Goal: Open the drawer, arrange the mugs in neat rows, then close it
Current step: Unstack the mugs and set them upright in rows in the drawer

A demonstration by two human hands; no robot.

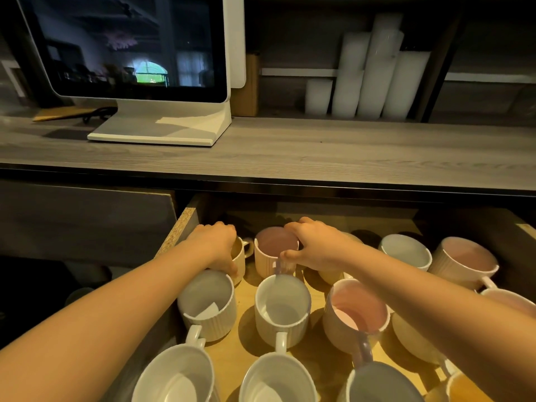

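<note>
Nearest row: 3 upright mugs cut off by the bottom edge, a left white mug (177, 378), a middle white mug (278, 381) and a grey-blue mug (383, 384). Just behind stand 3 ribbed mugs (282, 306), handles pointing toward the camera; 2 are white inside and the right one is pink inside.

Back row: the left hand (214, 245) is curled down over a tan mug (240, 258), fingers wrapped round its body. The right hand (313, 245) pinches the rim of a pink mug (272, 250) between thumb and fingers. The 2 mugs sit just beside each other.

All mugs sit in the drawer (185, 224), which stands open below the bench (319, 152). More mugs lie to the right, under and beyond the right forearm, less evenly spaced.

On the bench is a white monitor (130, 44), its screen dark with reflections. Stacks of white cups (374, 68) stand on the shelf behind.
</note>
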